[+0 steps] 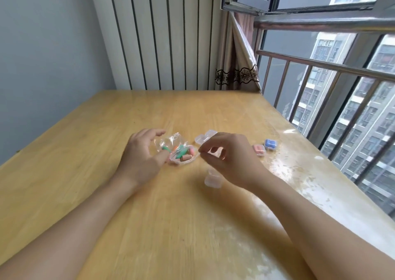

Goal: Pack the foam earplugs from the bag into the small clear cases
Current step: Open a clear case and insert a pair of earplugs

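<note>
A small clear plastic bag lies on the wooden table, holding green, orange and pink foam earplugs. My left hand grips the bag's left side, thumb at its mouth. My right hand pinches the bag's right rim between thumb and forefinger. An empty clear case sits just under my right wrist. Another empty clear case lies open behind my right hand. To the right stand a case with pink earplugs and a case with blue earplugs.
The table's right edge runs along a window with a metal railing. A curtain hangs at the far right corner, and a striped wall panel stands behind the table.
</note>
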Demonstrator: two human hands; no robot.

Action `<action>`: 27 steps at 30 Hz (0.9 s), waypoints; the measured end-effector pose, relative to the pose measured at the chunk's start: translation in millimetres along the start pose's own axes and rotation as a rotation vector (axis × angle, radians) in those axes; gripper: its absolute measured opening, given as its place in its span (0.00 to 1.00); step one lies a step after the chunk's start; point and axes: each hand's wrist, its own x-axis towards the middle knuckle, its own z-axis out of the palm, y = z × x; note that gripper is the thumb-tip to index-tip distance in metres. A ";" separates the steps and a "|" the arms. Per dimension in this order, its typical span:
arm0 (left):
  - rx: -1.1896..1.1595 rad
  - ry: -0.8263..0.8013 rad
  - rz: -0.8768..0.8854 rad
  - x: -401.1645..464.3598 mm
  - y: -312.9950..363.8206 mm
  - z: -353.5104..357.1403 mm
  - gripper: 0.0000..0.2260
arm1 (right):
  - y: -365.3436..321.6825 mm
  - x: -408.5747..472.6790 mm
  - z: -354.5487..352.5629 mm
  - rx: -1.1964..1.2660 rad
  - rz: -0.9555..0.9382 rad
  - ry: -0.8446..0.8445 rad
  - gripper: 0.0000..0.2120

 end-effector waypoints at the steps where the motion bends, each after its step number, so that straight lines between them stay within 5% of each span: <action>1: 0.038 -0.099 0.000 1.5 -5.1 2.8 0.27 | -2.5 -1.2 7.6 -0.057 -0.050 -0.046 0.07; 10: -0.030 -0.290 0.146 -1.1 -4.3 16.9 0.13 | 1.6 14.7 33.0 -0.310 0.022 -0.085 0.13; 21: -0.119 -0.344 0.203 -3.4 1.3 13.1 0.21 | 2.2 19.1 43.2 -0.323 0.119 -0.131 0.06; 27: -0.096 -0.351 0.206 0.3 -8.5 18.5 0.15 | -0.6 18.5 45.1 -0.238 0.082 -0.161 0.07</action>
